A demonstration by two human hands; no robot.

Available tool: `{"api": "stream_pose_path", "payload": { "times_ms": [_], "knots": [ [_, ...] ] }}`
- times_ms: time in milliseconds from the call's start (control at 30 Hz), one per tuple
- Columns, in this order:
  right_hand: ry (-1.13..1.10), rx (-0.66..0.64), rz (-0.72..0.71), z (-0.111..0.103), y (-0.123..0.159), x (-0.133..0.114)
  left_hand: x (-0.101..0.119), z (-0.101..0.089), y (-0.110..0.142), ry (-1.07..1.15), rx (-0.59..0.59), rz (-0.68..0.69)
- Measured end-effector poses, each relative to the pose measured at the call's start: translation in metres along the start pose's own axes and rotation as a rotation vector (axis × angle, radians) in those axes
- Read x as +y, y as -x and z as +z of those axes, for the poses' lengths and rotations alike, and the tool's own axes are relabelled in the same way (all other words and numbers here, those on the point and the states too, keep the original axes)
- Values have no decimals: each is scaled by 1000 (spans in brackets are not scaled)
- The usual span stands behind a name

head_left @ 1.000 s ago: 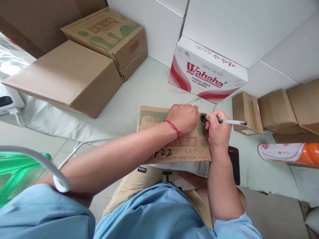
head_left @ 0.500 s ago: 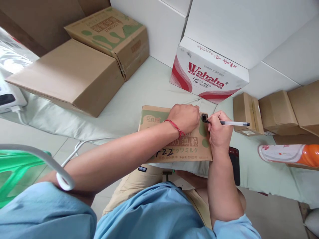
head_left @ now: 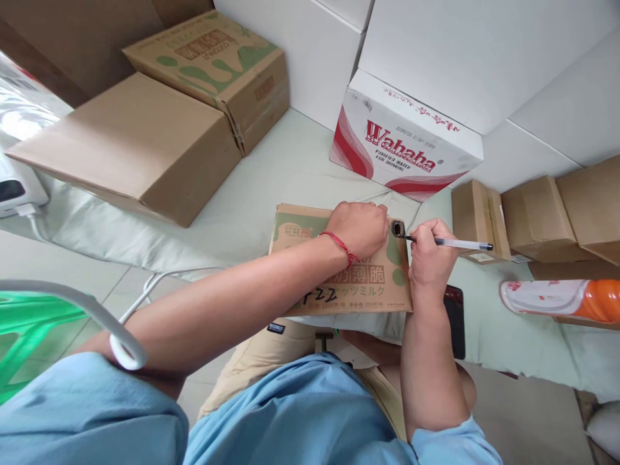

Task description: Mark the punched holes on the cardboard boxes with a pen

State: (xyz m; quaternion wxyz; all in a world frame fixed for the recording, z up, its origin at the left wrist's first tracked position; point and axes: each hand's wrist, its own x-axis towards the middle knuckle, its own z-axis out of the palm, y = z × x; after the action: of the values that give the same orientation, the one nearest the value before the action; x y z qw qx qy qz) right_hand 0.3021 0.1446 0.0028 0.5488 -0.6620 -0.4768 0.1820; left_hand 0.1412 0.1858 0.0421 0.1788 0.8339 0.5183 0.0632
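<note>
A brown cardboard box (head_left: 310, 303) with green patches and brown print lies in front of me. Handwritten black figures mark its near side. My left hand (head_left: 362, 229), a red string bracelet at the wrist, presses on the box with curled fingers at its far edge; the fingertips are mostly hidden. Between thumb and fingers my right hand (head_left: 430, 255) grips a pen (head_left: 465, 245) with a clear barrel and black end. The pen's tip is at a small dark squarish spot (head_left: 398, 229) near the box's far right corner; whether it is a hole or ink I cannot tell.
A white and red water carton (head_left: 407, 139) stands against the wall. Large brown boxes (head_left: 126, 132) are at left, smaller ones (head_left: 537, 213) at right, beside an orange-and-white bottle (head_left: 562, 298). A dark phone-like slab (head_left: 455, 323) lies by my right forearm. A grey curved tube (head_left: 72, 297) crosses at left.
My right hand with the pen has shifted slightly right and down, so more of the dark spot shows. My left hand stays on the box.
</note>
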Motion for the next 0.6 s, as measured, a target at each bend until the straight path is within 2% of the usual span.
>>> {"api": "stream_pose_path", "payload": {
  "times_ms": [300,600],
  "knots": [
    [-55,35,4,4,-2,-6,0,-1,1,-2,-6,2],
    [-128,-93,-10,7,-5,-11,0,0,0,6,2,4]
  ]
}}
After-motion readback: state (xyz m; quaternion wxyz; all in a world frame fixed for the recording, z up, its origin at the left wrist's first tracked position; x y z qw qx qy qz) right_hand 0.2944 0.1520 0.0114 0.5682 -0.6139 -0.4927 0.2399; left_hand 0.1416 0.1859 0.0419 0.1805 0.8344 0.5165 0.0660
